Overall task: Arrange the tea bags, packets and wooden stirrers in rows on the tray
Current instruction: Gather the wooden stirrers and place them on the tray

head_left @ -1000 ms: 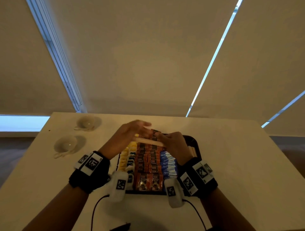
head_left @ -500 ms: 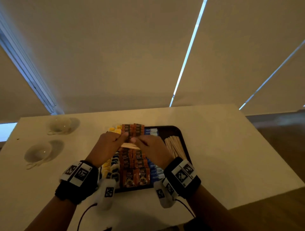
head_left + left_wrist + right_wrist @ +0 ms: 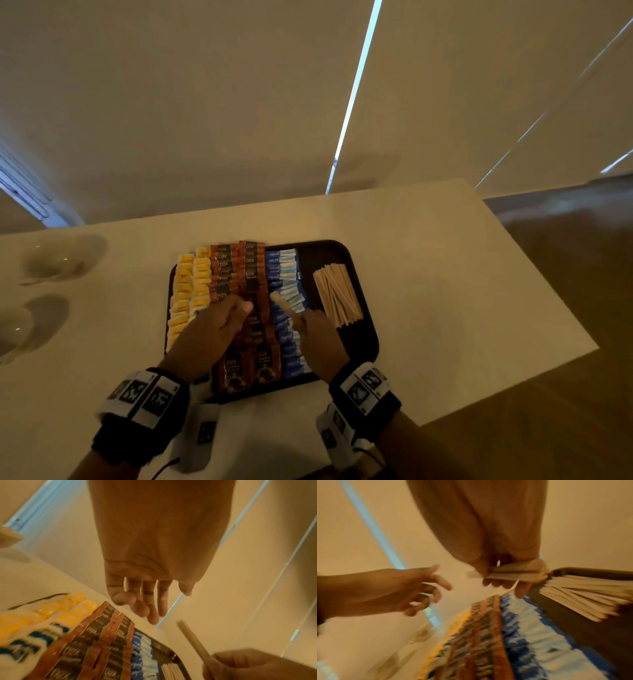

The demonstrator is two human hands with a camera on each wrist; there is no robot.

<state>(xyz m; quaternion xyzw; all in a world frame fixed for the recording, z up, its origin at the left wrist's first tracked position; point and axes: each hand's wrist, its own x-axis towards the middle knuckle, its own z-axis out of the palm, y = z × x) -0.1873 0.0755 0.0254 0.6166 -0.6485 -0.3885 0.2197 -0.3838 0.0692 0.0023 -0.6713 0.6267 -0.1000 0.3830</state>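
A dark tray (image 3: 363, 329) on the white table holds rows of yellow tea bags (image 3: 190, 287), brown packets (image 3: 251, 270) and blue packets (image 3: 284, 274). A fanned pile of wooden stirrers (image 3: 337, 294) lies on the tray's right side. My right hand (image 3: 317, 334) grips a small bundle of stirrers (image 3: 282, 305) over the blue row; the right wrist view shows that bundle (image 3: 510, 572) pinched between thumb and fingers. My left hand (image 3: 219, 325) hovers over the brown rows, fingers loose and empty (image 3: 145, 605).
Two pale cups (image 3: 51, 263) (image 3: 13, 329) stand on the table to the left of the tray. The table's right edge (image 3: 534, 274) drops to a dark floor. Roller blinds hang behind the table.
Both hands held the bundle together over the tray's middle. Now the left hand has let go, and the right hand carries the bundle rightward toward the stirrer pile.
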